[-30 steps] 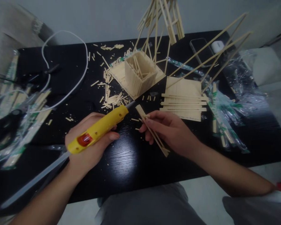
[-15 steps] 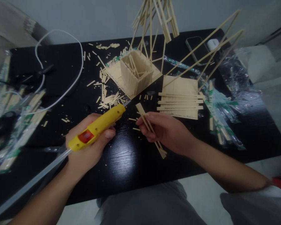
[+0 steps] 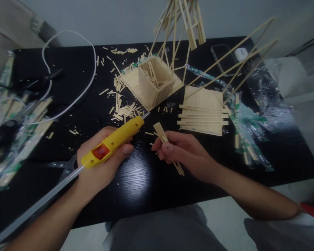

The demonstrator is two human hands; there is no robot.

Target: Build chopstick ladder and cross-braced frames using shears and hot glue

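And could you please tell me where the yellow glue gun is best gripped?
Probably around its yellow body, from the rear and beneath, as the left hand does: the slim nozzle points forward, while the glue stick trails behind.

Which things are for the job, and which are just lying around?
Probably for the job:
yellow glue gun, in the left hand
thin wooden sticks, in the right hand
open stick box
flat stick panel

Probably just lying around:
phone
small white case
crumpled clear plastic
short stick bits

Grey wall (image 3: 115, 21), glossy black table (image 3: 170, 191), pale floor (image 3: 222, 216)
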